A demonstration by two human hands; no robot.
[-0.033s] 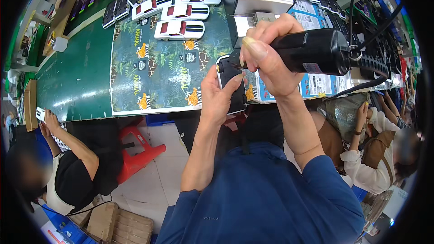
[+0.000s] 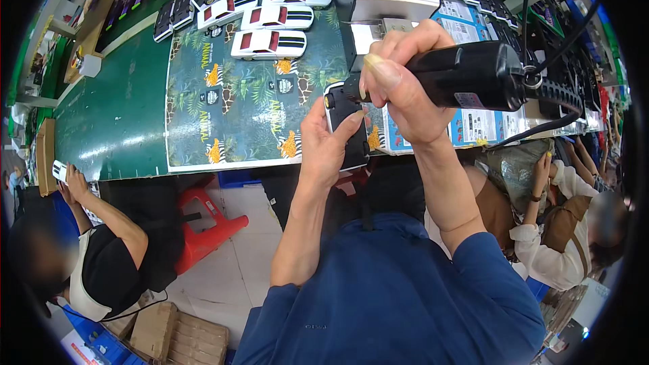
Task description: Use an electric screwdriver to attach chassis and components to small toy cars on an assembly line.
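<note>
Workbench (image 2: 115,128) is green, with a jungle-print sheet (image 2: 250,101) and white toy cars (image 2: 269,44). Left hand (image 2: 328,149) grips a small black part (image 2: 346,128); right hand (image 2: 402,88) clenches a black electric screwdriver (image 2: 466,74).

Flat green jungle-print packaging sheet (image 2: 250,105) on green table; blue-white printed cards (image 2: 473,122) right, behind tool.

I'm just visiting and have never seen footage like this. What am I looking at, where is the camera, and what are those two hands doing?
No robot here: a person works with bare hands. The picture comes from a wide fisheye camera worn on the person's head, looking down, so straight edges bend. The right hand holds a black corded power tool. The left hand holds a small dark part with a white edge up against the tool's tip. Beyond them lies a green table with a printed jungle-pattern sheet and several white toy cars. Other people sit at both sides.
</note>
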